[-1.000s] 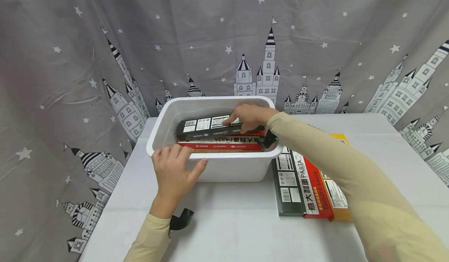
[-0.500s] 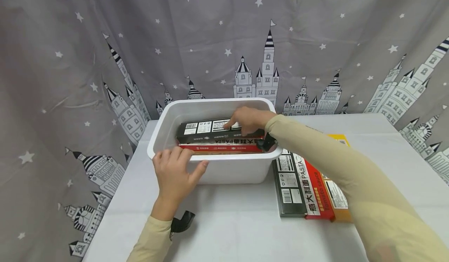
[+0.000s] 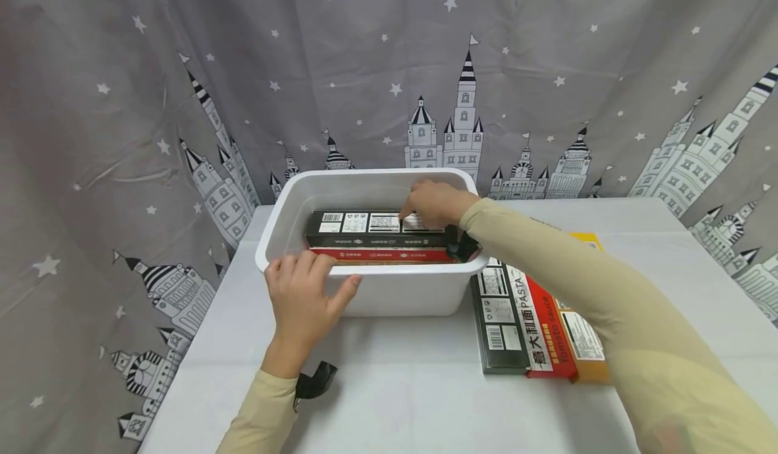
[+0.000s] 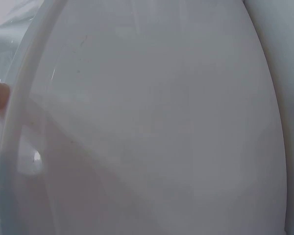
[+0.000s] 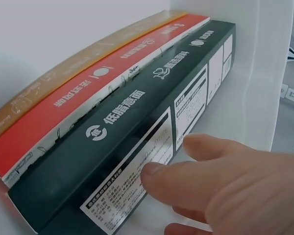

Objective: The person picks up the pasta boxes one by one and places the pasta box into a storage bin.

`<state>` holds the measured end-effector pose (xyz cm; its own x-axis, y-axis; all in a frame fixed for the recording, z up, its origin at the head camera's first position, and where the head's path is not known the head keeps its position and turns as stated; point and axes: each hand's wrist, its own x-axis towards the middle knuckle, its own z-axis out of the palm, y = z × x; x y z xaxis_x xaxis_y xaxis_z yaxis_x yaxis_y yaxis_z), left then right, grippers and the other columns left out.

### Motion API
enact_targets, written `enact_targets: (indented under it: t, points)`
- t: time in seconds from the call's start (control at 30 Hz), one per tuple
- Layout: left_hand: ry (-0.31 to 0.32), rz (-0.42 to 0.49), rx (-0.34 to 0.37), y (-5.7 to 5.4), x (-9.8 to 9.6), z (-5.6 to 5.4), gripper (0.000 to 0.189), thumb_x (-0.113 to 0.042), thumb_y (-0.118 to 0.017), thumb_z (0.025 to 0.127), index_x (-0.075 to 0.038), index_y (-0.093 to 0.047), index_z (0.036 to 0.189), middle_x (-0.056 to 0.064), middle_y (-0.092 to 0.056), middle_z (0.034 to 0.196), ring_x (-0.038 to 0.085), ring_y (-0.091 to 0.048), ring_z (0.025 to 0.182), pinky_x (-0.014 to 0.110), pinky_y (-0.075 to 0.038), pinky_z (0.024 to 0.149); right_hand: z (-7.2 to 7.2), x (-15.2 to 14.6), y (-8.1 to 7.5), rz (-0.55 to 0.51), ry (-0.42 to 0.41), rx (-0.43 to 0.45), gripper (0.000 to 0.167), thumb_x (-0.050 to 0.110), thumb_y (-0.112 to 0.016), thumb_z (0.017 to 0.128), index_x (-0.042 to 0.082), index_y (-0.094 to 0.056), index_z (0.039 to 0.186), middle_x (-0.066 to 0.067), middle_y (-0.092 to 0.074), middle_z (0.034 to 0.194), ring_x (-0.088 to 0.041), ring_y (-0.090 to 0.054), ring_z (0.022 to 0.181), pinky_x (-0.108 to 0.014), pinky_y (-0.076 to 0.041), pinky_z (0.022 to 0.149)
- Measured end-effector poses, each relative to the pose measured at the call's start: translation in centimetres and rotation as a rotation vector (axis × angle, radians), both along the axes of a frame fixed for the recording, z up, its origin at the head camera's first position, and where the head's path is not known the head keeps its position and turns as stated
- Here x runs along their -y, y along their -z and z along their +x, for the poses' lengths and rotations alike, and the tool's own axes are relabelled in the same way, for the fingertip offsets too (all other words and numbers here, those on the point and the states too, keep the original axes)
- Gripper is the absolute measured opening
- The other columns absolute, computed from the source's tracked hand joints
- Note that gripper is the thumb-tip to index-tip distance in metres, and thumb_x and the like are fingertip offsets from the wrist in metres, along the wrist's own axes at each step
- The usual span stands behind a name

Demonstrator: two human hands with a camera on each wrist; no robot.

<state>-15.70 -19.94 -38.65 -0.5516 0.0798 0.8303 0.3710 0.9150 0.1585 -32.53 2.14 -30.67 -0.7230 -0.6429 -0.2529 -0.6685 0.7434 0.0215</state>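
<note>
In the head view, my left hand [image 3: 300,305] hooks its fingers over the near left rim of a white plastic bin [image 3: 389,288], with the thumb outside. The left wrist view is mostly filled by the bin's outer wall. Inside the bin, a dark green pasta box [image 5: 152,93] lies against a red pasta box [image 5: 103,73], and an orange box [image 5: 78,61] comes after that. My right hand [image 3: 440,204] reaches in at the right. Its fingers extend loosely, and in the right wrist view a fingertip [image 5: 154,176] rests on the green box's white label.
Right of the bin, a dark pasta box [image 3: 501,315], a red one [image 3: 550,329] and an orange one [image 3: 586,346] lie side by side on the white table [image 3: 425,386]. My right sleeve [image 3: 577,278] crosses above them. A grey castle-print curtain [image 3: 377,69] hangs behind.
The dark green box, slanted across the red box earlier, now lies straight beside it with its lettering side level. My right hand has shifted slightly with it. The left hand stays at the rim.
</note>
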Motion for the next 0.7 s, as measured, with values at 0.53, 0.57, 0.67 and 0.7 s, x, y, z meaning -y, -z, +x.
enact_targets:
  t: [0.53,0.57,0.67,0.7]
  points:
    - [0.001,0.006,0.009,0.1,-0.1,-0.1,0.071,-0.071,-0.039,0.097,-0.005,-0.063,0.087,0.017,-0.062,0.081,0.039,-0.051,0.077,0.059,-0.035,0.085,1.8,-2.1,-4.2,-0.069,-0.012,-0.012,0.055,0.018,-0.07,0.093,0.022,-0.057,0.146,-0.017,-0.062,0.128,-0.03,-0.062,0.109,-0.044,-0.054,0.091]
    - [0.002,0.008,0.007,0.1,-0.1,-0.1,0.071,-0.071,-0.04,0.097,-0.005,-0.063,0.087,0.017,-0.062,0.081,0.039,-0.051,0.076,0.059,-0.035,0.085,1.9,-2.6,-4.5,-0.07,-0.018,-0.024,0.054,0.018,-0.071,0.093,0.021,-0.057,0.145,-0.017,-0.063,0.126,-0.03,-0.062,0.108,-0.044,-0.054,0.09]
    - [0.003,0.011,0.006,0.1,0.0,-0.2,0.071,-0.07,-0.04,0.097,-0.004,-0.063,0.086,0.017,-0.062,0.08,0.039,-0.051,0.076,0.058,-0.035,0.084,2.2,-4.4,-5.3,-0.071,-0.031,-0.089,0.051,0.018,-0.071,0.092,0.018,-0.061,0.142,-0.018,-0.064,0.118,-0.033,-0.063,0.103,-0.047,-0.054,0.085]
    - [0.004,0.012,0.005,0.1,0.0,-0.2,0.07,-0.07,-0.041,0.097,-0.004,-0.063,0.086,0.017,-0.062,0.08,0.039,-0.051,0.076,0.058,-0.035,0.084,2.3,-5.0,-5.5,-0.069,-0.034,-0.111,0.051,0.019,-0.072,0.091,0.018,-0.062,0.141,-0.019,-0.065,0.116,-0.033,-0.064,0.101,-0.048,-0.055,0.083]
